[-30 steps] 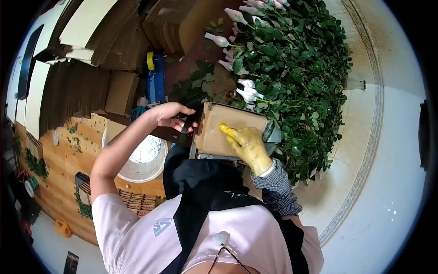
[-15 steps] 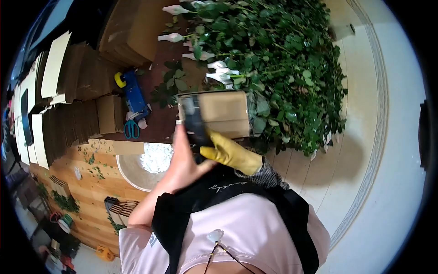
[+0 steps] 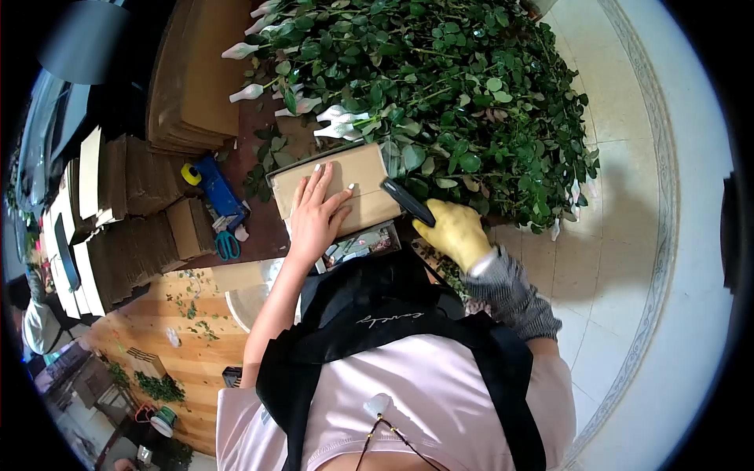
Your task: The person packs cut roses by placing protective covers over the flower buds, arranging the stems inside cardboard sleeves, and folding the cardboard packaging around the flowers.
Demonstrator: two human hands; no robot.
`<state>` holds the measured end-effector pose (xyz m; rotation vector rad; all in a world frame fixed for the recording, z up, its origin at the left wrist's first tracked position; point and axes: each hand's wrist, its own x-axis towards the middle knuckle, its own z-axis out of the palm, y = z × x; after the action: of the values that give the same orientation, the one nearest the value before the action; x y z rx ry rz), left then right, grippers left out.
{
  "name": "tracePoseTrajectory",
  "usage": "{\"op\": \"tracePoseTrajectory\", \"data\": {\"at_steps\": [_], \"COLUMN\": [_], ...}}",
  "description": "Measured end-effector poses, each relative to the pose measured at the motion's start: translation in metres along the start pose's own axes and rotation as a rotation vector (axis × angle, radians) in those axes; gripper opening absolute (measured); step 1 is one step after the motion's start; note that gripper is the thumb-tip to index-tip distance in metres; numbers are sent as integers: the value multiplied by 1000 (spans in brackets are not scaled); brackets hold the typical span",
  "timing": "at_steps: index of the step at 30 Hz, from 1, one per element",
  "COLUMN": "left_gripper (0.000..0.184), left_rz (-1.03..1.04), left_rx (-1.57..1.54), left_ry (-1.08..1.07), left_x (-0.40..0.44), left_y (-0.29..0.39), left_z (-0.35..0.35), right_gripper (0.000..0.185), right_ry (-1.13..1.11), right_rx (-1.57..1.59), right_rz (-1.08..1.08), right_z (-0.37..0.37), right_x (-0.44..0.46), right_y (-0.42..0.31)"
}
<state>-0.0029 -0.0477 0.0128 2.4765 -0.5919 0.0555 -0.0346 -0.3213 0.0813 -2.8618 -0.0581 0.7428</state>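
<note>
My bare left hand (image 3: 316,216) lies flat with its fingers spread on a piece of brown cardboard (image 3: 367,166) at the table's front. In its yellow glove, my right hand (image 3: 459,235) is wrapped round a black stapler (image 3: 407,202), whose tip is at the cardboard's right edge. Behind the cardboard lies a big heap of leafy green rose stems (image 3: 463,118), with several buds in white sleeves (image 3: 338,124) pointing left. Below the cardboard's front edge shows a box or drawer of small mixed items (image 3: 360,245) that I cannot make out.
Stacks of cardboard (image 3: 184,82) stand on the left. A blue tape dispenser (image 3: 220,187) and teal scissors (image 3: 228,245) lie on the dark red tabletop (image 3: 271,224). A round tub (image 3: 242,302) sits below the table edge, partly behind my left arm.
My left hand has moved from the cardboard's left side onto its top, fingers spread. The stapler has gone from the left side to the right edge with my right hand. The view has shifted.
</note>
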Motion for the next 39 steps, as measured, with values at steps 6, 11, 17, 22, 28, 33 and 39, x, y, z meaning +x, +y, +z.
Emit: {"op": "tracePoseTrajectory", "data": {"at_steps": [6, 11, 17, 22, 28, 33, 39], "left_gripper": [31, 25, 20, 18, 25, 55, 72], "left_rz": [62, 13, 76, 17, -456, -553, -856], "left_rx": [-30, -141, 31, -189, -464, -935, -761], "left_ry": [81, 224, 298, 327, 298, -82, 343], "left_x": [2, -7, -7, -8, -54, -78, -138], "left_y": [-7, -14, -14, -7, 22, 55, 18], "left_z": [9, 24, 26, 20, -33, -72, -8], "right_gripper": [45, 32, 19, 40, 51, 33, 55], "right_ry": [-651, -923, -547, -674, -697, -696, -643], "right_rx": [632, 834, 1024, 980, 1201, 786, -1], "right_rz": [-268, -370, -140, -106, -23, -191, -658], "right_z": [7, 9, 46, 34, -40, -34, -8], "right_x": [55, 74, 57, 58, 22, 8, 16], "right_y": [42, 43, 43, 49, 68, -42, -174]}}
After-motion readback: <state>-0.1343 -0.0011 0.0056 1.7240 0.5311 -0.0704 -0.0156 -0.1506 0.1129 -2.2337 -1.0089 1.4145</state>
